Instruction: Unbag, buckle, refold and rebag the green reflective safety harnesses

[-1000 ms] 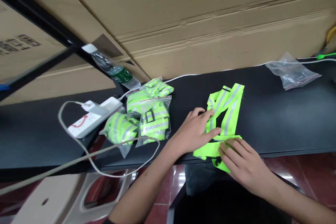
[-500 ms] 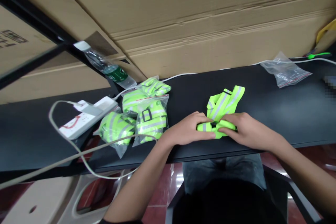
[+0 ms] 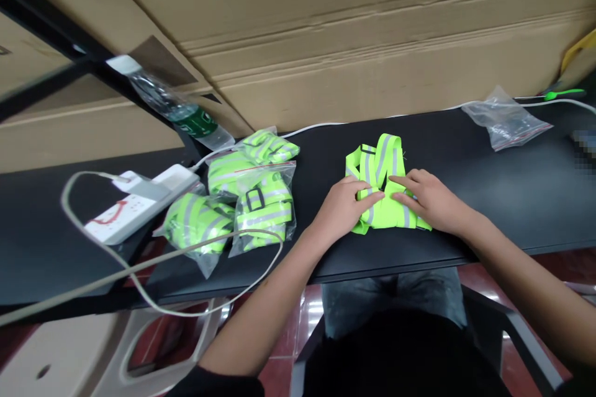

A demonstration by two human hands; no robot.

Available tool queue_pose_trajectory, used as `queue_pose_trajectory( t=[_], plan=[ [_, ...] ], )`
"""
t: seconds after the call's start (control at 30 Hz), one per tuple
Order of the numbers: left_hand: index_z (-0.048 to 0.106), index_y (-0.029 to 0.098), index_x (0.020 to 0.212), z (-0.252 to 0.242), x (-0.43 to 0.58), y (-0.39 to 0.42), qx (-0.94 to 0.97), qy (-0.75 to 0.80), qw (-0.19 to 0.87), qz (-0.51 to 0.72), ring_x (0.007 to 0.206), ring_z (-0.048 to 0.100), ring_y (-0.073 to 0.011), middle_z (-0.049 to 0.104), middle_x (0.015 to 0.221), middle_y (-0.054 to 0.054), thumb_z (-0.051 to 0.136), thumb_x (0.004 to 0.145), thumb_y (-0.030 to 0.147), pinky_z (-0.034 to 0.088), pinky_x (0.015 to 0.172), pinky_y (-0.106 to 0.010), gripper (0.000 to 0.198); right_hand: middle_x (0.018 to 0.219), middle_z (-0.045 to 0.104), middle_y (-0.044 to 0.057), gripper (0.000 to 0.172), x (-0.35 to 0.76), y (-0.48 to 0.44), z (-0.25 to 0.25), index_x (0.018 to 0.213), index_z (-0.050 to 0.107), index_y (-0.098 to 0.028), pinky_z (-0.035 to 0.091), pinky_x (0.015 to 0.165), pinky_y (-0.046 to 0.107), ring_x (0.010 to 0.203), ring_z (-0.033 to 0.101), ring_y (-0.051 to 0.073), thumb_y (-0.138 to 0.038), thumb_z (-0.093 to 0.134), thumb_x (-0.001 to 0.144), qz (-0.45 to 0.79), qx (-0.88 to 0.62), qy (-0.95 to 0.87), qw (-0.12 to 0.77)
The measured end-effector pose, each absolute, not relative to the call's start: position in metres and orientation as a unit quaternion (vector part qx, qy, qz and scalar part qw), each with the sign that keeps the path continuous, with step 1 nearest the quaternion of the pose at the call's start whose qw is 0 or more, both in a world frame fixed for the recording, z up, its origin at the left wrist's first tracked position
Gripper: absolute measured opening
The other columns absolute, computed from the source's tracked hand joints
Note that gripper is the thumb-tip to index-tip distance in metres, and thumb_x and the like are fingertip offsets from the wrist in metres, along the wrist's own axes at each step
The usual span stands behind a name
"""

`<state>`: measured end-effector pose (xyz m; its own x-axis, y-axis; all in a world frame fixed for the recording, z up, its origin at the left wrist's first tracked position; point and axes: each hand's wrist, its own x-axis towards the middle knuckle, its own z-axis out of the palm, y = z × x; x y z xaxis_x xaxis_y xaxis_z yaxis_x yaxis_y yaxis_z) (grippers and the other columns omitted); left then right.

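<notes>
A neon yellow-green reflective strap (image 3: 382, 214) with silver stripes and black buckles lies partly folded on the black tabletop. My left hand (image 3: 342, 208) is closed on its left side, thumb on top and index finger beside it. On its right part rest the stretched fingertips of my right hand (image 3: 431, 201), thumb and index finger apart. Loops of the strap stick out beyond both hands toward the back. Left of my hands, several clear zip bags hold similar folded straps, among them a front bagged strap (image 3: 266, 214) with a black buckle showing.
A white power strip (image 3: 135, 211) with a plugged-in adapter and a looping cable (image 3: 186, 253) lies at left. A water bottle (image 3: 186, 115) leans behind the bags. An empty clear zip bag (image 3: 505, 118) lies back right. Cardboard (image 3: 372, 74) stands along the rear edge.
The strap has been spread flatter and wider, its loops shifted left. My right hand has loosened from its grip, its fingers now stretched over the strap. The view has shifted slightly.
</notes>
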<state>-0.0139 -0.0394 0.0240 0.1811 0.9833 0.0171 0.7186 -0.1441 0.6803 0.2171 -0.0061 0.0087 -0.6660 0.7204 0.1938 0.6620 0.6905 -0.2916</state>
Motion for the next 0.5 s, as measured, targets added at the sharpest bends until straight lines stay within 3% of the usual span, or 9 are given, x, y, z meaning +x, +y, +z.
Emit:
queue_pose_trajectory(
  t=[0.1,0.17,0.3,0.37,0.43,0.5],
  plan=[
    [0.066,0.022,0.109,0.022,-0.013,-0.043,0.712,0.636,0.197,0.224,0.088,0.064,-0.0241,0.066,0.099,-0.006,0.064,0.09,0.055,0.047,0.073,-0.035,0.039,0.102,0.06,0.017,0.057,0.212,-0.007,0.008,0.135,0.057,-0.006,0.05,0.086,0.047,0.093,0.057,0.03,-0.048,0.033,0.105,0.03,-0.387,-0.911,0.138],
    [0.065,0.02,0.101,0.021,-0.012,-0.047,0.729,0.636,0.131,0.218,0.083,0.064,-0.0232,0.065,0.093,-0.006,0.063,0.092,0.054,0.047,0.069,-0.033,0.035,0.106,0.06,0.02,0.058,0.209,-0.01,0.009,0.134,0.055,-0.003,0.05,0.083,0.045,0.096,0.057,0.031,-0.049,0.038,0.103,-0.003,-0.397,-0.902,0.17],
    [0.065,0.018,0.082,0.021,-0.014,-0.061,0.824,0.533,0.064,0.181,0.082,0.064,-0.0221,0.064,0.082,-0.008,0.038,0.105,0.045,0.051,0.072,-0.034,0.044,0.095,0.067,0.013,0.03,0.209,-0.018,0.013,0.104,0.067,-0.013,0.05,0.077,0.04,0.088,0.058,0.026,-0.035,0.047,0.103,-0.055,-0.344,-0.912,0.218],
    [0.066,0.016,0.093,0.019,-0.017,-0.07,0.841,0.502,0.048,0.198,0.09,0.065,-0.0236,0.066,0.092,-0.01,0.041,0.104,0.043,0.055,0.077,-0.036,0.039,0.089,0.069,0.01,0.026,0.212,-0.023,0.015,0.095,0.069,-0.014,0.051,0.079,0.039,0.085,0.059,0.024,-0.028,0.049,0.103,-0.052,-0.305,-0.924,0.223],
    [0.063,0.013,0.109,0.017,-0.023,-0.079,0.844,0.482,0.053,0.229,0.104,0.065,-0.026,0.064,0.111,-0.015,0.054,0.099,0.042,0.057,0.087,-0.038,0.032,0.096,0.071,0.012,0.027,0.217,-0.026,0.017,0.102,0.07,-0.011,0.053,0.085,0.04,0.092,0.06,0.025,-0.032,0.053,0.101,-0.018,-0.284,-0.932,0.226],
    [0.057,0.012,0.123,0.015,-0.028,-0.085,0.843,0.475,0.069,0.244,0.117,0.06,-0.0287,0.056,0.129,-0.018,0.067,0.092,0.041,0.055,0.096,-0.041,0.044,0.108,0.07,0.015,0.044,0.223,-0.028,0.017,0.117,0.067,-0.008,0.053,0.091,0.045,0.102,0.058,0.029,-0.046,0.059,0.096,0.025,-0.273,-0.937,0.217]
  ],
)
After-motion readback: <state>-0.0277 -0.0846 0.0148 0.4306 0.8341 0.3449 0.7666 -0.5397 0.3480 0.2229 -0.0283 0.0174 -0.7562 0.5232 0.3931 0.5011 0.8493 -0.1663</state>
